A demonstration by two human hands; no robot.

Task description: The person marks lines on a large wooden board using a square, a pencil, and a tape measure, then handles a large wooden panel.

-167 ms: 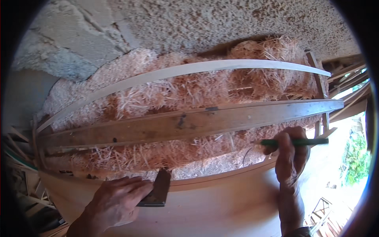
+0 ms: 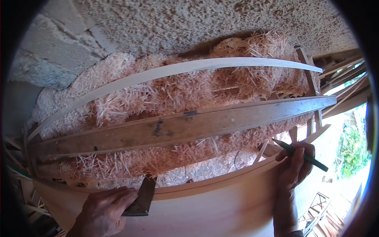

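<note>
**Two Full Hands at the Edge of a Pale Panel**

From my end of the head feed, I have both bare hands in sight over a broad, pale wooden panel [image 2: 197,211]. My left hand [image 2: 103,211] is curled at the lower left, its fingers closed against the left side of a dark flat tool [image 2: 144,196]; I cannot see where the thumb sits. The tool lies at a slant across the panel's far edge, its upper end reaching out over the wood shavings [image 2: 126,100] beyond.

My right hand [image 2: 296,164] is closed around a green pencil [image 2: 318,163], which slants from upper left to lower right. The dark tip points up and to the left, apart from the panel, and shows against the shavings near the brown beam [image 2: 213,122]. A thin dark line [image 2: 215,184] follows the panel's curved far edge between the hands.

Past the panel, I see that brown beam running across the heaped shavings, with a few dark stains on its face. Farther off, a pale curved strip [image 2: 189,68] bows over the same heap. Rough grey ground [image 2: 185,23] fills the top of my view, and green foliage [image 2: 351,150] shows in bright light at the right.
</note>
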